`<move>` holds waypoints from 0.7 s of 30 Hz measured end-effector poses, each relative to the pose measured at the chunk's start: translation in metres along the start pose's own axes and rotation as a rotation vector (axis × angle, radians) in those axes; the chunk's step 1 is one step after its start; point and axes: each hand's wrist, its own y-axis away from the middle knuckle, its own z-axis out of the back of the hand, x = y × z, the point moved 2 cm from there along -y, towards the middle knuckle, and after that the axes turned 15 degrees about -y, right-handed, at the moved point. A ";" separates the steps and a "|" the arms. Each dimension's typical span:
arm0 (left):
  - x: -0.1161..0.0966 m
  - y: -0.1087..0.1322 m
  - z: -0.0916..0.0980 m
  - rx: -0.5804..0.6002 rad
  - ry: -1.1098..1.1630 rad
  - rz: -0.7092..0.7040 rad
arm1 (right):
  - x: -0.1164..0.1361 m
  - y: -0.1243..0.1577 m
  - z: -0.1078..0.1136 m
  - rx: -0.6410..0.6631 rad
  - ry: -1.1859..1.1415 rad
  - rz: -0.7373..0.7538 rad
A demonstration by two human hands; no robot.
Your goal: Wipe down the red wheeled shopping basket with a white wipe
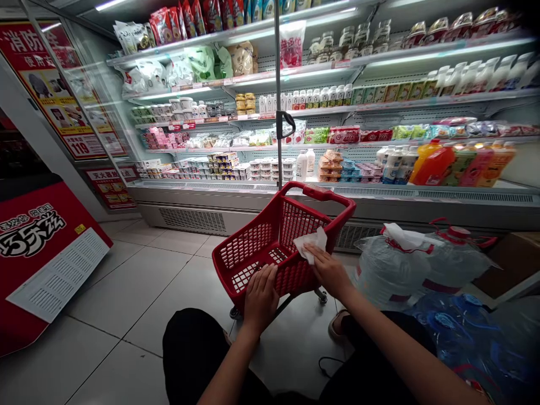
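Note:
A red plastic shopping cart (248,251) with latticed walls stands on small wheels between my knees, its handle toward the fridge. My left hand (260,295) grips the near rim, fingers hooked over the edge into the basket. Against the rim farther right, my right hand (329,270) presses a white wipe (313,243), which sticks out past the fingertips. Whether the wipe is paper or cloth I cannot tell. Inside the basket only its slotted floor shows; part of the near wall is hidden by my hands.
Ahead, a glass-fronted dairy fridge (211,194) spans the aisle, with a dark door handle (287,125). On my right are wrapped clear water jugs (390,270) and blue-capped bottles (447,323). A red freezer (46,253) stands left on the tiled floor (126,304).

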 end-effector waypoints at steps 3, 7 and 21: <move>0.007 0.005 0.006 -0.036 -0.014 -0.003 | -0.001 0.001 0.006 0.031 0.025 0.035; 0.010 0.009 0.011 -0.048 -0.031 -0.007 | -0.035 -0.006 0.035 -0.076 0.100 -0.061; 0.000 -0.009 0.005 0.028 -0.121 -0.090 | 0.020 -0.003 -0.018 0.096 -0.097 0.044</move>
